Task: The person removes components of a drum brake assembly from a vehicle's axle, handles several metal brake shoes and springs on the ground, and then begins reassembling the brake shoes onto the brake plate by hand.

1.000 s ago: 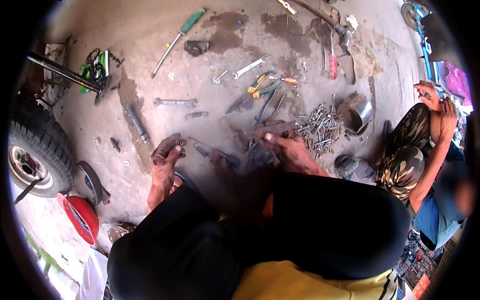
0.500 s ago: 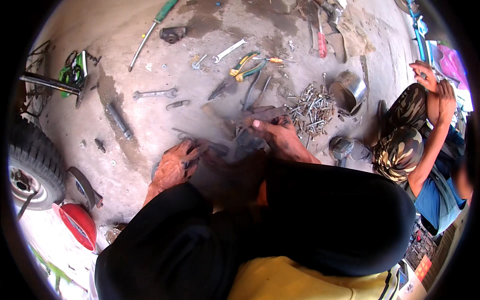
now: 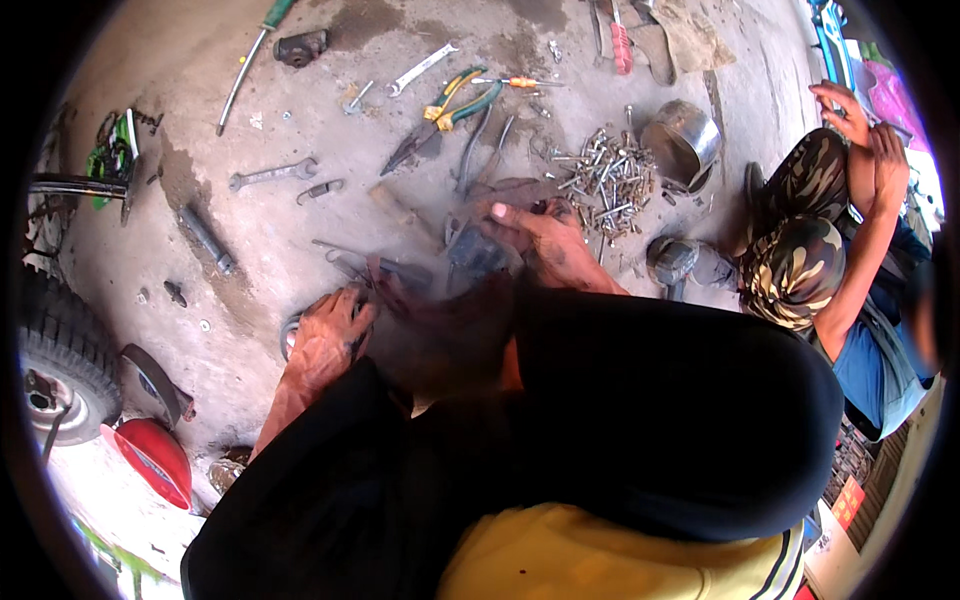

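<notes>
My left hand is greasy and lies low on the concrete floor, fingers curled over a round dark metal part. My right hand, just as dirty, is further ahead beside a pile of bolts, its fingers closed on a small dark part. Between the hands lies a blurred dark metal piece. My dark-sleeved knees and arms hide the floor below the hands.
Pliers with green and yellow handles, two wrenches and a long screwdriver lie ahead. A steel bowl stands by the bolts. Another person squats at right. A tyre and a red object are at left.
My left hand has shifted right, closer to the blurred piece in the middle. My right hand stays by the bolts. The view has dropped nearer to the floor.
</notes>
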